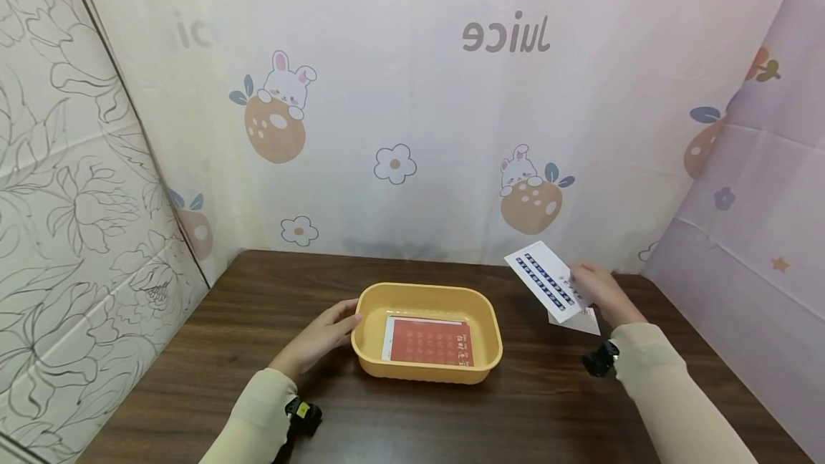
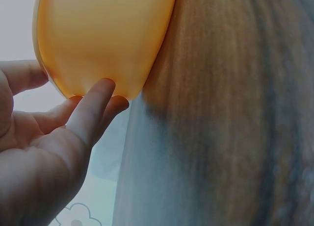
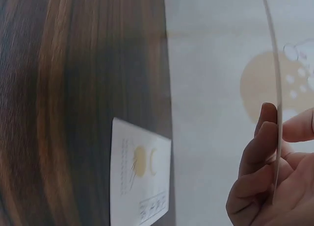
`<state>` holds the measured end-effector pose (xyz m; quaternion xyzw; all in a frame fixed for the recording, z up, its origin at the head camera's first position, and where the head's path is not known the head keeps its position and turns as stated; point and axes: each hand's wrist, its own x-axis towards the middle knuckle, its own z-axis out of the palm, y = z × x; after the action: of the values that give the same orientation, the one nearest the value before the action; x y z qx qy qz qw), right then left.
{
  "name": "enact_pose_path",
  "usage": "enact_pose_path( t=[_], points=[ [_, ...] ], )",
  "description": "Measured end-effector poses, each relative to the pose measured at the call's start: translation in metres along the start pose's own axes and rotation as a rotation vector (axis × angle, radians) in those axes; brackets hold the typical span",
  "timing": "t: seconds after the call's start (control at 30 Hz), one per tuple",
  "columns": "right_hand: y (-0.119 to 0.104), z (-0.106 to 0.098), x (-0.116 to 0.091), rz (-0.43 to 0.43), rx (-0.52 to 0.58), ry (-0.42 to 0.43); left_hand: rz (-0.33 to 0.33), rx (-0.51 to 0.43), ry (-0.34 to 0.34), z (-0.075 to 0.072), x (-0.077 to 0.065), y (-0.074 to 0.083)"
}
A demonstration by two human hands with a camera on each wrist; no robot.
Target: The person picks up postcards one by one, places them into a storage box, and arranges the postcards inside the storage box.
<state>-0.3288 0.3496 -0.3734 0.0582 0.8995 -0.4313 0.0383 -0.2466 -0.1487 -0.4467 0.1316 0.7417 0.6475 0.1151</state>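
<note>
My left hand [image 1: 325, 335] holds the left end of a yellow plastic basket [image 1: 428, 372], its thumb at the rim and its fingertips against the outer wall [image 2: 98, 54]. Inside the basket lies a red card [image 1: 425, 342] with white lettering and a white strip at one side. Over at the right, my right hand [image 1: 602, 288] pinches a white card [image 1: 544, 281] printed with blue rows, thumb on one face and fingers on the other. In the right wrist view this card [image 3: 275, 59] shows edge-on. Another white card [image 3: 140, 172] with an orange design lies on the table below.
The dark wood table [image 1: 412, 421] ends at a patterned curtain [image 1: 412, 127] behind the basket. A second curtain [image 1: 767, 220] hangs along the right side, and a flower-patterned panel [image 1: 84, 185] stands at the left. A small black camera sits on each wrist.
</note>
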Motion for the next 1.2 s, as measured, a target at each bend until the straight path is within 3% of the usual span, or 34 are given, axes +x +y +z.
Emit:
enact_pose_path(
  t=[0.57,0.83,1.2],
  points=[
    [-0.039,0.03,-0.012,-0.194,0.005,-0.079,-0.022,-0.004,0.021,0.002,0.001,0.001],
    [-0.058,0.048,-0.017,-0.234,-0.041,-0.114,-0.032,0.0,0.021,0.002,0.001,0.002],
    [-0.084,0.071,-0.027,-0.315,0.025,-0.202,-0.03,-0.003,0.02,0.001,0.001,0.001]
  ],
)
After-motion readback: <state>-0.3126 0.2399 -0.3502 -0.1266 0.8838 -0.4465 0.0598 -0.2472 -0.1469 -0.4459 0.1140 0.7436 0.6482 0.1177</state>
